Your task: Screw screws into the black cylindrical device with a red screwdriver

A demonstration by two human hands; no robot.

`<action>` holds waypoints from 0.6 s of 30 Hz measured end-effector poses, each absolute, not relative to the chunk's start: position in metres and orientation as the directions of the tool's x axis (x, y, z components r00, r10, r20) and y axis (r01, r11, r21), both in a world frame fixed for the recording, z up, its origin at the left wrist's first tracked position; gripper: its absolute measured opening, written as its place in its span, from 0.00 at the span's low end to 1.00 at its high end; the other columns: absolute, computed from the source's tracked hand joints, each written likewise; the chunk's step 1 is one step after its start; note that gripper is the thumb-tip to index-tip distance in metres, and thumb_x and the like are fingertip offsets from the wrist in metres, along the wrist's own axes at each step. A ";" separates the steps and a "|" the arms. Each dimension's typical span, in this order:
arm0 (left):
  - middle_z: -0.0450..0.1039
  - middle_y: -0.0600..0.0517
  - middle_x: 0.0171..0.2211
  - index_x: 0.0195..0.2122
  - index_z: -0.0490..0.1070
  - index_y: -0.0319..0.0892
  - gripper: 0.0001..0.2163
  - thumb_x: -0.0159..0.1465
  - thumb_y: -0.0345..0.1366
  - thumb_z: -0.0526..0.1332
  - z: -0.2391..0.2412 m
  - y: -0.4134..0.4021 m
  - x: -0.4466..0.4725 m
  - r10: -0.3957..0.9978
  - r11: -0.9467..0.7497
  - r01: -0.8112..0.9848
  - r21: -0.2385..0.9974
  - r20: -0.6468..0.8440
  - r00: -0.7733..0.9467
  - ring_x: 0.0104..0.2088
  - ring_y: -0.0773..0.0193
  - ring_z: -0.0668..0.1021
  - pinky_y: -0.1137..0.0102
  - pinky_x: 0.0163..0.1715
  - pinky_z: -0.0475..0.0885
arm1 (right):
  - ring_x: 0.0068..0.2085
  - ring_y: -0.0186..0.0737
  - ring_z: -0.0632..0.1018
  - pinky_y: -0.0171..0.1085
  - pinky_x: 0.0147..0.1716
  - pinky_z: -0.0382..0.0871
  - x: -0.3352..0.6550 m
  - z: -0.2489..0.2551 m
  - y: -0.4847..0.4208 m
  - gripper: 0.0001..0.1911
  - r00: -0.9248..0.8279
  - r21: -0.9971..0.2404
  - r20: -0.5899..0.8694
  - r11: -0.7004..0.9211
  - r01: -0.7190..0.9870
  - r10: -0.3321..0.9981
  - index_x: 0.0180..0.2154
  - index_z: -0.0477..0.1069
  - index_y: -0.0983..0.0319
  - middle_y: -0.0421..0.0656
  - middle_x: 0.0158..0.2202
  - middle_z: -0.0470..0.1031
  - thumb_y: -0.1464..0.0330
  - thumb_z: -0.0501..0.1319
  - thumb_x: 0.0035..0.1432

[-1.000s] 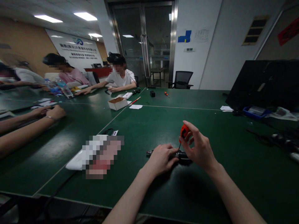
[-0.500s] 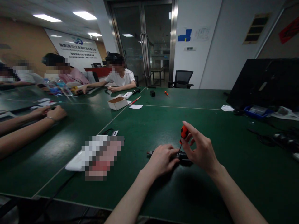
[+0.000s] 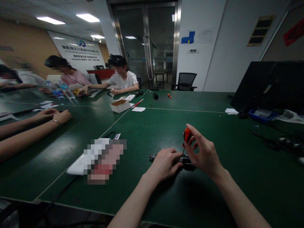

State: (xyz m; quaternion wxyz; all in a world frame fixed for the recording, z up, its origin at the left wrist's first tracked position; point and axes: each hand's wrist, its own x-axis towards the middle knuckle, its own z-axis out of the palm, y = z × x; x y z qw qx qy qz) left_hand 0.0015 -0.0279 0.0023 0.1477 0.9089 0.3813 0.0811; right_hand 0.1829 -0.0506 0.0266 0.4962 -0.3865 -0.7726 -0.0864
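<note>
Fingertips of our right hand pinch an orange-and-black screwdriver nearly upright, right of the frame's centre; our left hand closes over a dark device on the green table just below. We judge the screwdriver work under way, but cannot tell how far any screw has turned. Another orange screwdriver lies toward the upper centre.

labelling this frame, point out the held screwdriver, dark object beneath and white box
Held screwdriver [image 3: 187, 135], head view: orange handle
Dark object [image 3: 188, 159], head view: right part
White box [image 3: 123, 108], head view: outer wall
</note>
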 end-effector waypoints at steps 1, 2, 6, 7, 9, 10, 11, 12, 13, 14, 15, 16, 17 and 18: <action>0.77 0.46 0.47 0.51 0.77 0.44 0.11 0.70 0.38 0.63 0.003 -0.028 0.001 0.718 -0.664 0.670 0.333 0.035 0.695 0.47 0.53 0.78 0.61 0.49 0.72 | 0.29 0.35 0.78 0.34 0.27 0.76 0.183 0.026 -0.051 0.30 -0.205 -0.258 0.832 0.685 0.681 0.516 0.68 0.54 0.59 0.43 0.39 0.76 0.72 0.56 0.67; 0.77 0.46 0.47 0.52 0.77 0.44 0.11 0.70 0.38 0.63 0.003 -0.028 0.001 0.720 -0.662 0.670 0.336 0.036 0.693 0.47 0.53 0.78 0.60 0.49 0.72 | 0.28 0.35 0.77 0.34 0.27 0.76 0.183 0.026 -0.050 0.30 -0.197 -0.264 0.831 0.681 0.683 0.519 0.68 0.54 0.59 0.42 0.37 0.75 0.72 0.56 0.67; 0.77 0.47 0.47 0.52 0.77 0.45 0.11 0.70 0.38 0.63 0.003 -0.029 0.001 0.728 -0.653 0.675 0.344 0.039 0.685 0.46 0.53 0.78 0.60 0.48 0.72 | 0.25 0.34 0.74 0.34 0.25 0.74 0.183 0.023 -0.048 0.28 -0.160 -0.267 0.844 0.660 0.702 0.511 0.66 0.55 0.56 0.37 0.33 0.71 0.70 0.58 0.67; 0.76 0.47 0.47 0.53 0.76 0.45 0.11 0.70 0.38 0.63 0.003 -0.030 0.001 0.728 -0.652 0.675 0.345 0.040 0.684 0.46 0.53 0.78 0.60 0.49 0.72 | 0.25 0.34 0.74 0.34 0.24 0.73 0.183 0.022 -0.048 0.28 -0.155 -0.263 0.848 0.657 0.706 0.506 0.65 0.55 0.55 0.36 0.32 0.71 0.69 0.58 0.67; 0.76 0.47 0.48 0.53 0.76 0.45 0.12 0.70 0.38 0.63 0.003 -0.030 0.001 0.729 -0.652 0.674 0.347 0.042 0.683 0.46 0.53 0.78 0.60 0.49 0.72 | 0.24 0.33 0.73 0.33 0.24 0.73 0.184 0.022 -0.048 0.27 -0.155 -0.253 0.853 0.654 0.713 0.499 0.64 0.57 0.55 0.36 0.33 0.71 0.68 0.59 0.67; 0.77 0.47 0.48 0.53 0.76 0.45 0.12 0.70 0.38 0.63 0.003 -0.030 0.001 0.730 -0.651 0.675 0.348 0.043 0.682 0.46 0.53 0.78 0.60 0.49 0.72 | 0.24 0.33 0.72 0.33 0.24 0.73 0.184 0.022 -0.047 0.26 -0.157 -0.249 0.853 0.653 0.715 0.497 0.64 0.57 0.55 0.36 0.33 0.71 0.67 0.60 0.67; 0.77 0.47 0.48 0.53 0.76 0.45 0.12 0.70 0.38 0.63 0.003 -0.030 0.001 0.730 -0.651 0.674 0.349 0.043 0.682 0.46 0.53 0.78 0.60 0.49 0.72 | 0.24 0.33 0.72 0.33 0.24 0.72 0.184 0.022 -0.048 0.26 -0.161 -0.245 0.854 0.655 0.715 0.495 0.64 0.57 0.55 0.37 0.33 0.71 0.67 0.60 0.68; 0.77 0.47 0.47 0.52 0.76 0.45 0.11 0.70 0.38 0.63 0.003 -0.030 0.001 0.730 -0.651 0.674 0.349 0.041 0.683 0.46 0.53 0.78 0.60 0.49 0.72 | 0.25 0.33 0.73 0.33 0.24 0.73 0.184 0.022 -0.048 0.26 -0.165 -0.243 0.852 0.657 0.714 0.496 0.64 0.57 0.55 0.37 0.34 0.72 0.66 0.60 0.68; 0.77 0.47 0.47 0.52 0.77 0.45 0.11 0.70 0.38 0.63 0.003 -0.030 0.001 0.728 -0.652 0.674 0.348 0.040 0.684 0.46 0.53 0.78 0.60 0.49 0.72 | 0.25 0.34 0.73 0.33 0.24 0.73 0.184 0.023 -0.048 0.26 -0.171 -0.244 0.850 0.659 0.711 0.499 0.64 0.57 0.56 0.38 0.34 0.72 0.66 0.60 0.68; 0.77 0.46 0.47 0.51 0.77 0.44 0.10 0.70 0.38 0.63 0.003 -0.029 0.002 0.727 -0.653 0.673 0.346 0.039 0.686 0.46 0.53 0.79 0.60 0.49 0.72 | 0.26 0.34 0.74 0.34 0.25 0.74 0.184 0.023 -0.048 0.26 -0.177 -0.248 0.845 0.662 0.707 0.504 0.64 0.56 0.56 0.39 0.35 0.72 0.66 0.60 0.68; 0.77 0.46 0.47 0.50 0.77 0.44 0.10 0.70 0.38 0.63 0.003 -0.029 0.002 0.725 -0.656 0.672 0.344 0.039 0.687 0.46 0.52 0.79 0.60 0.49 0.72 | 0.27 0.35 0.75 0.34 0.25 0.74 0.184 0.024 -0.049 0.27 -0.182 -0.254 0.839 0.666 0.702 0.512 0.65 0.56 0.57 0.40 0.36 0.73 0.67 0.59 0.68; 0.77 0.46 0.47 0.50 0.77 0.44 0.09 0.70 0.38 0.64 0.004 -0.029 0.002 0.724 -0.658 0.671 0.342 0.040 0.689 0.46 0.52 0.79 0.60 0.48 0.72 | 0.28 0.35 0.76 0.35 0.26 0.75 0.184 0.024 -0.049 0.27 -0.187 -0.262 0.833 0.669 0.696 0.521 0.66 0.55 0.57 0.40 0.36 0.74 0.68 0.58 0.68; 0.77 0.47 0.47 0.49 0.77 0.44 0.09 0.70 0.37 0.64 0.004 -0.029 0.002 0.724 -0.658 0.671 0.340 0.041 0.689 0.46 0.53 0.79 0.61 0.48 0.72 | 0.28 0.36 0.76 0.35 0.27 0.75 0.184 0.024 -0.050 0.28 -0.191 -0.270 0.827 0.671 0.690 0.529 0.67 0.54 0.58 0.41 0.36 0.74 0.69 0.57 0.68; 0.77 0.47 0.46 0.49 0.77 0.44 0.09 0.70 0.37 0.64 0.004 -0.029 0.002 0.724 -0.658 0.672 0.340 0.042 0.689 0.46 0.53 0.79 0.61 0.48 0.72 | 0.29 0.36 0.77 0.35 0.27 0.76 0.184 0.025 -0.050 0.29 -0.193 -0.277 0.823 0.673 0.686 0.535 0.67 0.54 0.58 0.41 0.36 0.74 0.70 0.56 0.68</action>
